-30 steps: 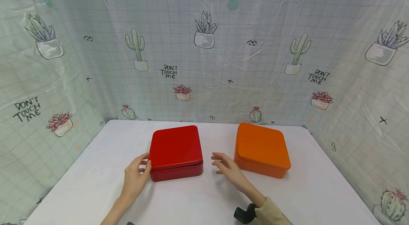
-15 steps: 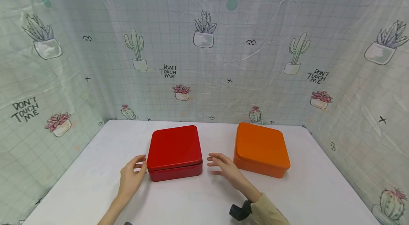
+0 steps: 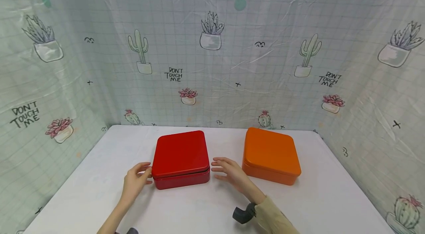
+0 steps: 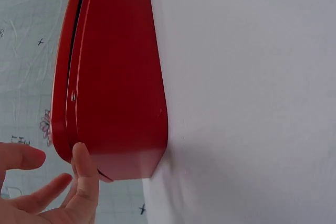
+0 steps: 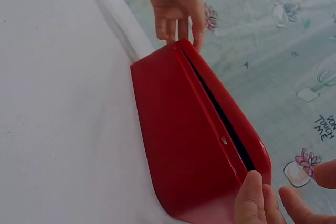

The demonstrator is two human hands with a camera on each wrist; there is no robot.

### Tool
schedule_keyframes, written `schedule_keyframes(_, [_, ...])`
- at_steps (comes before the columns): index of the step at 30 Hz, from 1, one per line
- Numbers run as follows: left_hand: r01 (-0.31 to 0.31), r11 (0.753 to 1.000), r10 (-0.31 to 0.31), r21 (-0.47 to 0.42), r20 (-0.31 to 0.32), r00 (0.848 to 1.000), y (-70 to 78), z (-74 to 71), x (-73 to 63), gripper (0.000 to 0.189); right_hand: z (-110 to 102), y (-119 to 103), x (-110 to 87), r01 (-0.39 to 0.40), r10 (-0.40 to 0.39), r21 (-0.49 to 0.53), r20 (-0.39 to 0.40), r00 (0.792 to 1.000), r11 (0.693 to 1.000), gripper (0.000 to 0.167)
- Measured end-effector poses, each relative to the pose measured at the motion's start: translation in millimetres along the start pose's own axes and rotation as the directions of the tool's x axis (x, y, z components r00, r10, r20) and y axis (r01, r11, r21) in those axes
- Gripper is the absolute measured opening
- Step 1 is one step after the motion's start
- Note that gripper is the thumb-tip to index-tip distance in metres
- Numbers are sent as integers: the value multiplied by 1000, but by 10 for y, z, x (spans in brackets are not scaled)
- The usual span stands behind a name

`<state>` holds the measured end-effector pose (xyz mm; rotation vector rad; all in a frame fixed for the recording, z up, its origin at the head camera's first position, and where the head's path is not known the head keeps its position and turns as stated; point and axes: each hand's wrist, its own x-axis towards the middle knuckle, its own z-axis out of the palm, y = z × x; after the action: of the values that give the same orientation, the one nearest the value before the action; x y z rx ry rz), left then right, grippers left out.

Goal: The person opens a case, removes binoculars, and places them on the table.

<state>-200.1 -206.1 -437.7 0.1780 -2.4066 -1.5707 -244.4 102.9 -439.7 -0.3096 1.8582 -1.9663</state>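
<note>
A red tin box (image 3: 180,154) with rounded corners sits on the white table. Its lid lies slightly raised, leaving a dark gap along the near side, plain in both wrist views. My left hand (image 3: 134,184) is at the box's left side, fingers loosely bent, with a fingertip (image 4: 80,153) right at the lid's seam near the corner. On the opposite side, my right hand (image 3: 234,176) has its fingers spread toward the box, and one fingertip (image 5: 253,182) overlaps the near right corner in the right wrist view.
To the right stands an orange tin box (image 3: 271,152) with its lid on. A dark curved device (image 3: 244,214) is at my right wrist. A cactus-print cloth (image 3: 212,60) hangs behind and along both sides of the white table (image 3: 196,212).
My right hand has come left, closer to the red box's right side. My left hand stays by the left side with a small shift. The orange box has stayed put.
</note>
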Motion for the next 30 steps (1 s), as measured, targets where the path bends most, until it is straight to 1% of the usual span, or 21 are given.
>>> schedule_keyframes(2, [61,997,-59,-37,33,998,14,-15,23,30,8,1,20,-1,1,8,-6,1000,1000,54])
schedule_keyframes(5, [111,990,-104,-88,81,991,1,-37,56,33,24,-9,37,-4,4,20,-16,1000,1000,53])
schedule_keyframes(6, [102,986,-90,-129,101,991,-65,-42,87,32,30,-16,40,-7,7,23,-19,1000,1000,52])
schedule_keyframes(12, [130,969,-100,-209,149,984,-164,-63,140,42,56,-52,71,-28,30,44,-47,998,999,52])
schedule_keyframes(13, [155,970,-128,-187,148,981,-126,-65,128,45,59,-54,80,-32,34,47,-53,998,998,51])
schedule_keyframes(15, [167,969,-139,-180,157,978,-120,-68,132,46,67,-57,104,-38,42,50,-66,997,998,50])
schedule_keyframes(19, [208,967,-183,-149,165,969,-78,-67,127,42,89,-66,146,-53,57,55,-82,995,997,49])
schedule_keyframes(22, [248,959,-223,-138,172,960,-37,-68,124,41,102,-67,174,-66,71,54,-93,993,996,48])
schedule_keyframes(26, [281,950,-253,-139,187,949,-25,-73,134,41,108,-61,212,-85,91,55,-99,991,995,50])
schedule_keyframes(30, [296,944,-264,-148,205,943,-53,-77,158,43,108,-50,254,-108,114,65,-105,988,992,52])
